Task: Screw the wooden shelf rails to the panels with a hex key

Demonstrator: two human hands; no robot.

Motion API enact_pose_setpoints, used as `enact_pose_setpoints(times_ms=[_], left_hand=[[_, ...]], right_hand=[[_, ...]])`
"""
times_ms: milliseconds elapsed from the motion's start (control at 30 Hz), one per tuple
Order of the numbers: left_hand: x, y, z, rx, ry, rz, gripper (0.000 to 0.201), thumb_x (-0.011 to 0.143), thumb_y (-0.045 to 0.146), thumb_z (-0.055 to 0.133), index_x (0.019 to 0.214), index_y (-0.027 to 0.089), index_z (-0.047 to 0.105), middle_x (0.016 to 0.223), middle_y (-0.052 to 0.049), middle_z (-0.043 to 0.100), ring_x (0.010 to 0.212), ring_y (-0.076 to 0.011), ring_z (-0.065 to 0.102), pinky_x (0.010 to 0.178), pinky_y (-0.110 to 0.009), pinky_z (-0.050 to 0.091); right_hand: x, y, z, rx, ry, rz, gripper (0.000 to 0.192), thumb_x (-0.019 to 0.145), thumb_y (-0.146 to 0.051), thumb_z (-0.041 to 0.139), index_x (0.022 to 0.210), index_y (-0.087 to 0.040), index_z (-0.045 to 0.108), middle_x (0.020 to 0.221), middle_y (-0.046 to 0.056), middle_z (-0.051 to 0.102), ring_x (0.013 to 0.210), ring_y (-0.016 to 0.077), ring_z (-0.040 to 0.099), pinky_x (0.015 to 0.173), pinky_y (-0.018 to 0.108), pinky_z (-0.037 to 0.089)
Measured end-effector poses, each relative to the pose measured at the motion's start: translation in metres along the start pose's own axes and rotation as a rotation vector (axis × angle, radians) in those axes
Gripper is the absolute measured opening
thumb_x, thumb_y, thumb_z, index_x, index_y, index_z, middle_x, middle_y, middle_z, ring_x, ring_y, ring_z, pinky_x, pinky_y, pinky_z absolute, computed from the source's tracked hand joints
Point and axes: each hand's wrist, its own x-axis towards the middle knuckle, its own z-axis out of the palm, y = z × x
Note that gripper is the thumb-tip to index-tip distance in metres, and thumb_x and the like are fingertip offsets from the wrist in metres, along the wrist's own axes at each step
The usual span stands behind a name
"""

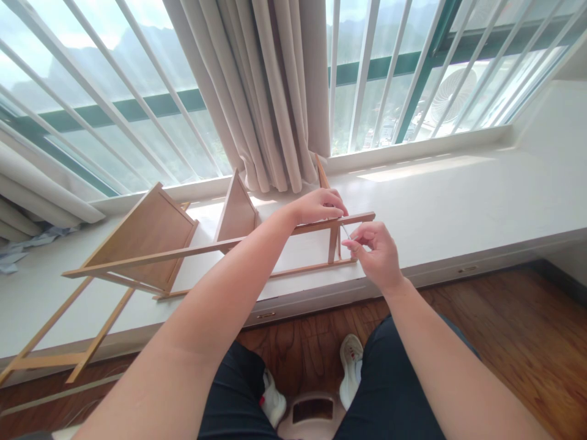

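**Both hands at the right-hand joint of a wooden frame on the window ledge**

Head view: a wooden frame [183, 250] of light slats lay tilted across the window ledge [458, 208]. Its left end overhung the ledge's front edge and dropped toward the floor [504, 318], and its right end stood near the middle of the ledge, just in front of the curtain [270, 91]. Two flat panels were already set in it, a larger panel [147, 235] toward the ledge's left and a smaller panel [238, 214] beside it.

The left hand [321, 206] was clenched over the top rail at its right end, where a short upright meets it, fingers wrapped down over the wood. The right hand [373, 250] sat just below and to the right, close to that same joint. Its thumb and fingers were pinched on a thin metal tool [345, 231], whose tip pointed up toward the underside of the rail. It was too small to tell what kind of tool it was, or whether the tip was seated in anything.

Judging by this, the work in hand was the fastening of that corner joint, with the left hand acting as the brace. Any turn of the tool would call for the rail to be held dead still and the tool kept in line with the joint, since the frame rested only partly on the ledge and could rock.

Below, white shoes [351, 366] rested on the floor between the knees.
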Motion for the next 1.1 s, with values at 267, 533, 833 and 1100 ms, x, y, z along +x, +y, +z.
enact_pose_setpoints(times_ms=[267,533,833,1100], left_hand=[[-0.0006,0.0013,-0.0001,-0.004,-0.001,0.009,0.028,0.088,0.029,0.062,0.101,0.017,0.083,0.110,-0.008,0.067,0.096,-0.0194,0.066,0.099,-0.034,0.050],[-0.0003,0.0012,-0.0002,-0.009,0.000,0.005,0.026,0.088,0.028,0.063,0.100,0.018,0.083,0.110,-0.007,0.068,0.096,-0.0190,0.066,0.098,-0.033,0.051],[-0.0013,0.0038,-0.0005,0.000,-0.003,-0.005,0.027,0.088,0.029,0.062,0.100,0.017,0.083,0.110,-0.007,0.068,0.097,-0.0192,0.066,0.098,-0.033,0.051],[-0.0012,0.0038,-0.0003,-0.003,0.001,0.005,0.026,0.088,0.028,0.062,0.100,0.017,0.083,0.110,-0.008,0.068,0.096,-0.0195,0.067,0.098,-0.034,0.051]], right_hand=[[0.0016,-0.0006,0.0026,-0.014,0.024,-0.030,0.032,0.088,-0.041,0.082,0.090,-0.025,0.054,0.082,-0.003,0.064,0.064,0.0133,0.061,0.060,0.029,0.057],[0.0024,-0.0011,0.0024,-0.036,0.012,-0.032,0.033,0.089,-0.044,0.080,0.088,-0.025,0.054,0.079,-0.002,0.063,0.064,0.0142,0.061,0.061,0.030,0.057],[0.0033,-0.0045,0.0023,-0.028,0.024,-0.049,0.031,0.088,-0.041,0.082,0.087,-0.025,0.056,0.078,-0.002,0.063,0.066,0.0149,0.062,0.060,0.029,0.057],[0.0030,-0.0073,0.0017,-0.048,0.009,-0.069,0.033,0.090,-0.040,0.081,0.082,-0.025,0.052,0.074,-0.002,0.064,0.065,0.0146,0.061,0.061,0.029,0.054]])
